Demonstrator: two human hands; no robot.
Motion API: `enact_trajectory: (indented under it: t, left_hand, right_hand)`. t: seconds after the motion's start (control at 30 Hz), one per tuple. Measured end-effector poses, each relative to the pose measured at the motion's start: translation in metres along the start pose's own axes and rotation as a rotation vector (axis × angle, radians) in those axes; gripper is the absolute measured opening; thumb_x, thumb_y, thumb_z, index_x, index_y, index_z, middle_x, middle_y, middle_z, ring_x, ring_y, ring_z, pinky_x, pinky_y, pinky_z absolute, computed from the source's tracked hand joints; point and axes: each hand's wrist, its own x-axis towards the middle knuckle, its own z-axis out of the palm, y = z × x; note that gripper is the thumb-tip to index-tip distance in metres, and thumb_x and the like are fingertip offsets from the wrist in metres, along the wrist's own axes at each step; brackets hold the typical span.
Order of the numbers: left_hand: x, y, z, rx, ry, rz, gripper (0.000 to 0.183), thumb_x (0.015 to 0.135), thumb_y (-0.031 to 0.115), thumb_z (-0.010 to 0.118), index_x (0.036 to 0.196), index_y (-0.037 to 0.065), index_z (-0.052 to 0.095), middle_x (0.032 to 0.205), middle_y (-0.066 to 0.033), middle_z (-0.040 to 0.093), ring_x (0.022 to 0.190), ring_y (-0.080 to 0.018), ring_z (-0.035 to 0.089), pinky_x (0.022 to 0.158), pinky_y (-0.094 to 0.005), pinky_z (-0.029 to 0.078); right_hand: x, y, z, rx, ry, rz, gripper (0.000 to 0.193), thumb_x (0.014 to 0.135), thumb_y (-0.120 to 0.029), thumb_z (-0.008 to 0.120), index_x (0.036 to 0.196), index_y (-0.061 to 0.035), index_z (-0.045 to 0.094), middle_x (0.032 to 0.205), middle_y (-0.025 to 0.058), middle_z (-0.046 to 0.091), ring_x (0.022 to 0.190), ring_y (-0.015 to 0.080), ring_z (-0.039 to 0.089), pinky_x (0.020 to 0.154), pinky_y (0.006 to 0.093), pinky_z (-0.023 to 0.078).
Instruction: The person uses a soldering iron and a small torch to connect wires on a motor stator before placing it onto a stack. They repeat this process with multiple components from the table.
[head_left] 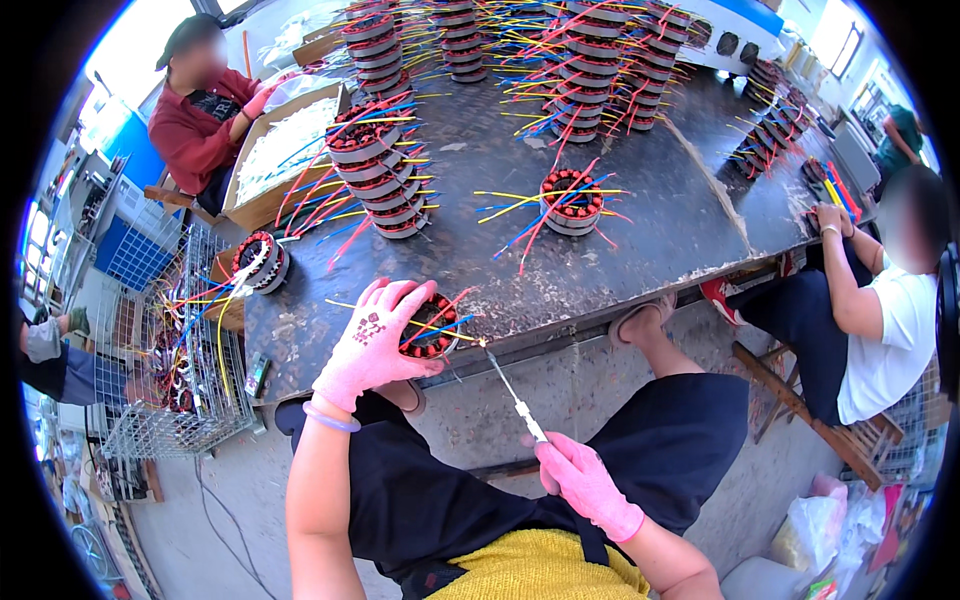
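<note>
My left hand [372,338], in a pink glove, grips a motor stator [430,347] at the near edge of the dark table. The stator is a ring with red windings; red, blue and yellow wires stick out of it. In my right hand [592,492], also gloved in pink, is a slim tool [527,415] with a white handle and a thin metal shaft. Its tip reaches up to the wire ends at the stator's right side, where a small bright orange spot shows. My left palm hides part of the ring.
Tall stacks of wired stators [378,180] stand on the table [480,260]. A single stator [572,215] sits beyond my hands, another [262,265] to the left. A wire basket [180,430] stands lower left. One person works beside a cardboard box [240,200]; another sits at the right.
</note>
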Motion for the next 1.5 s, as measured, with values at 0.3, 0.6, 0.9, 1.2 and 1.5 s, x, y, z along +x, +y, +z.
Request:
enact_trajectory:
  t: [0.3, 0.6, 0.9, 1.2, 1.5]
  left_hand:
    - [-0.0011, 0.0003, 0.001, 0.021, -0.006, -0.022, 0.097, 0.057, 0.032, 0.089, 0.143, 0.01, 0.049, 0.136, -0.0161, 0.051, 0.132, -0.0423, 0.042, 0.114, -0.0506, 0.033]
    - [-0.0008, -0.0003, 0.0026, 0.043, 0.021, -0.004, 0.096, 0.056, 0.029, 0.089, 0.14, 0.006, 0.05, 0.135, -0.0165, 0.052, 0.129, -0.0393, 0.046, 0.112, -0.0487, 0.035]
    - [0.0002, 0.0014, 0.0009, 0.04, 0.017, 0.002, 0.093, 0.057, 0.029, 0.087, 0.14, 0.005, 0.05, 0.133, -0.0167, 0.052, 0.126, -0.0385, 0.047, 0.112, -0.0477, 0.035]
    - [0.0007, 0.0005, 0.0017, 0.033, 0.014, -0.005, 0.093, 0.057, 0.028, 0.087, 0.14, 0.005, 0.05, 0.133, -0.0168, 0.053, 0.126, -0.0383, 0.047, 0.111, -0.0474, 0.036]
    - [0.0009, 0.0012, 0.0017, 0.032, 0.014, 0.0, 0.095, 0.057, 0.029, 0.088, 0.14, 0.005, 0.05, 0.133, -0.0167, 0.053, 0.126, -0.0387, 0.047, 0.111, -0.0474, 0.036]
  right_hand:
    - [-0.0011, 0.0017, 0.0015, 0.079, 0.005, 0.032, 0.033, 0.104, -0.023, 0.05, 0.126, -0.0003, 0.061, 0.072, -0.0029, 0.049, 0.062, 0.0062, 0.046, 0.058, 0.0247, 0.04]
    - [-0.0011, -0.0011, 0.0048, 0.18, 0.002, 0.067, 0.036, 0.104, -0.024, 0.052, 0.129, 0.0005, 0.06, 0.073, -0.0066, 0.044, 0.063, 0.0045, 0.04, 0.056, 0.0216, 0.031]
    - [-0.0003, 0.0023, 0.0021, 0.055, -0.001, 0.002, 0.035, 0.104, -0.024, 0.05, 0.127, 0.0, 0.061, 0.073, -0.0038, 0.046, 0.062, 0.0056, 0.043, 0.056, 0.0235, 0.036]
    - [-0.0002, 0.001, 0.0017, 0.039, 0.016, 0.017, 0.033, 0.105, -0.025, 0.049, 0.123, -0.0008, 0.062, 0.069, -0.0013, 0.048, 0.06, 0.0065, 0.044, 0.057, 0.0263, 0.04]
    - [0.0011, 0.0017, 0.0022, 0.075, 0.002, 0.028, 0.034, 0.105, -0.026, 0.049, 0.124, -0.0007, 0.062, 0.069, -0.0028, 0.048, 0.06, 0.0057, 0.044, 0.056, 0.0252, 0.038]
